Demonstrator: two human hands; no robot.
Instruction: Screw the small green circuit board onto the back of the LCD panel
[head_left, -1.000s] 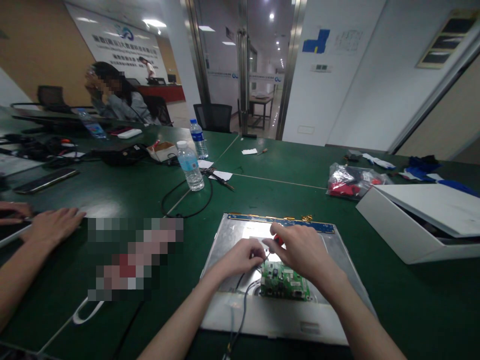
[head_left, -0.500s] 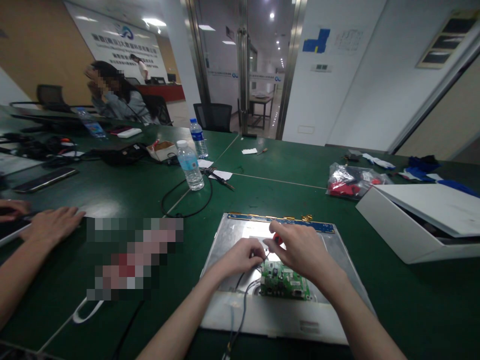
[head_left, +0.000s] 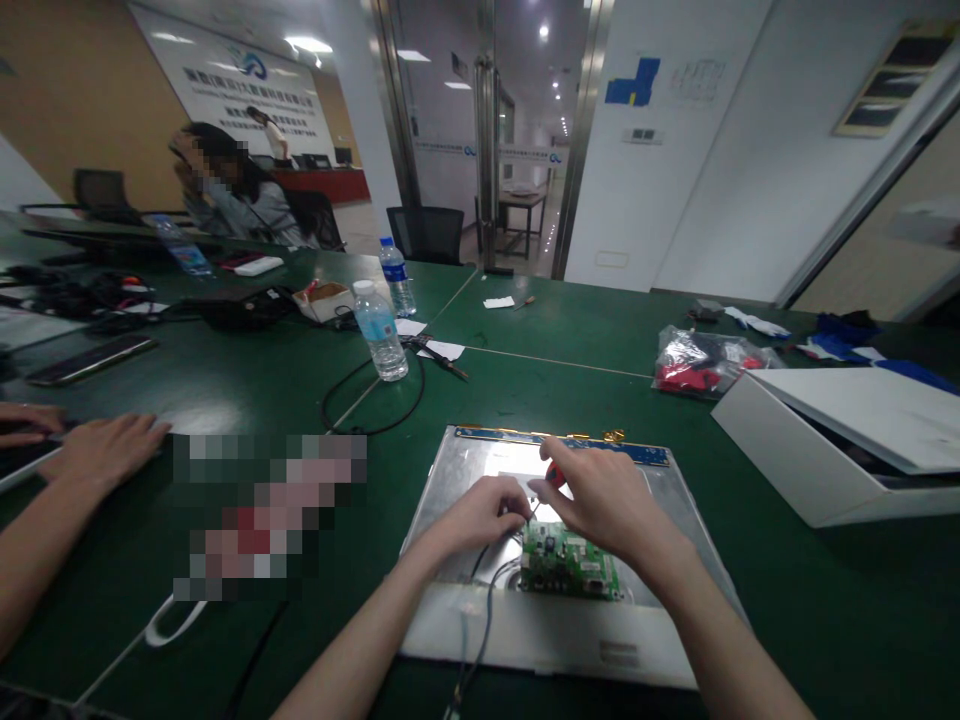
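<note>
Green table (head_left: 832, 610); metal panel (head_left: 555, 632) near, right of centre, circuit board (head_left: 568, 566) on it. My right hand (head_left: 604, 495) grips red-handled tool (head_left: 556, 474) over board's far-left corner; my left hand (head_left: 491, 508) pinched beside it, hold unclear. White box (head_left: 814, 470) right.

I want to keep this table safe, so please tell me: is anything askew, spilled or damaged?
The white box on the right looks odd: its lid sits tilted, with a dark gap under the edge. I see no spill; the green circuit board is too small here to judge damage.
</note>
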